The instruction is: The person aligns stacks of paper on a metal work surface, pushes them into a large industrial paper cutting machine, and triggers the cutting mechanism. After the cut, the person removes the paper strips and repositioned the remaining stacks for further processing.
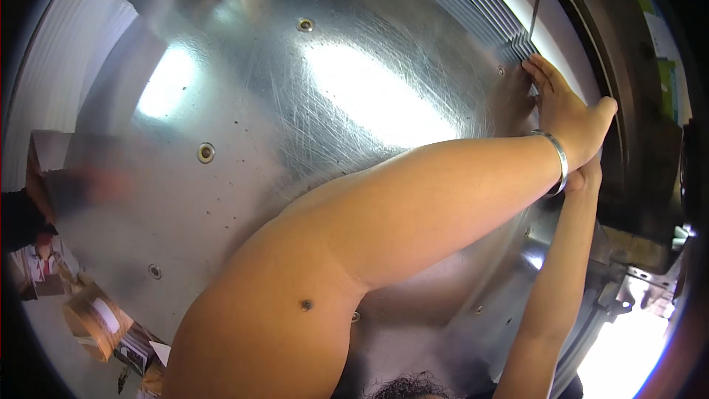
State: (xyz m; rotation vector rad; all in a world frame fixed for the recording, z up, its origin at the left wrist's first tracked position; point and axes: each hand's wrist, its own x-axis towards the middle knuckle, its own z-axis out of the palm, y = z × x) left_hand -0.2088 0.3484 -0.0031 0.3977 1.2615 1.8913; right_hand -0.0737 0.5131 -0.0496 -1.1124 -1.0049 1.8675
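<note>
Left hand [565, 107] lay flat, unclenched, fingertips on white sheet stack [484, 7] edge. Right hand [587, 176] mostly hidden beneath; grip unreadable. Best: square edges, steel table [244, 103] below.

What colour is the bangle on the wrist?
Silver: a plain shiny metal bangle on the left hand's wrist, seen best in the head view.

A scratched, shiny steel bench [295, 103] studded with round recessed screws [206, 152] carries a stack of thin white sheets [473, 0] along its far edge.
</note>
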